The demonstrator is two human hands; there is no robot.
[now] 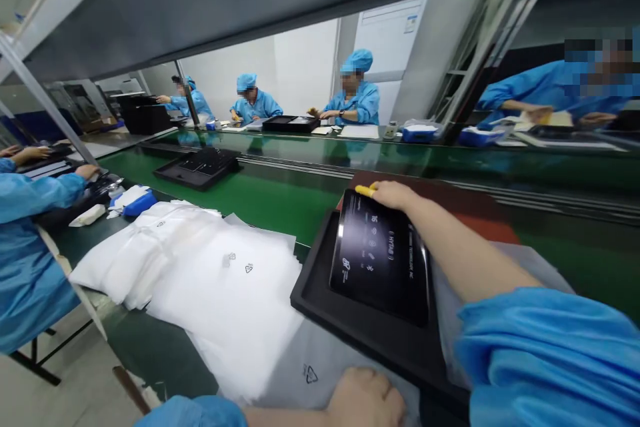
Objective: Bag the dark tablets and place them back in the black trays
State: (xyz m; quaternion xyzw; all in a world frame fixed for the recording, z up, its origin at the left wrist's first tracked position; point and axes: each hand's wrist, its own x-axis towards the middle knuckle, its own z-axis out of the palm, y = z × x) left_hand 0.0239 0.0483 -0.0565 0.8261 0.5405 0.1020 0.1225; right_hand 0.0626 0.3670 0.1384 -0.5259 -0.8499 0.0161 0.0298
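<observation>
Bags, white (220,280), spread left of centre; at bottom centre the left hand (367,397) curls on a translucent bag (293,367), grip impossible to tell; right of centre, a dark tablet (377,257) tilts over a black tray (373,332), upper edge held by the right hand (399,197).

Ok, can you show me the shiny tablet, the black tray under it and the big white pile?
Tablet (381,257): head view, middle of its dark front.
Black tray (314,280): head view, its left side.
White pile (225,297): head view, on its flat part.
</observation>
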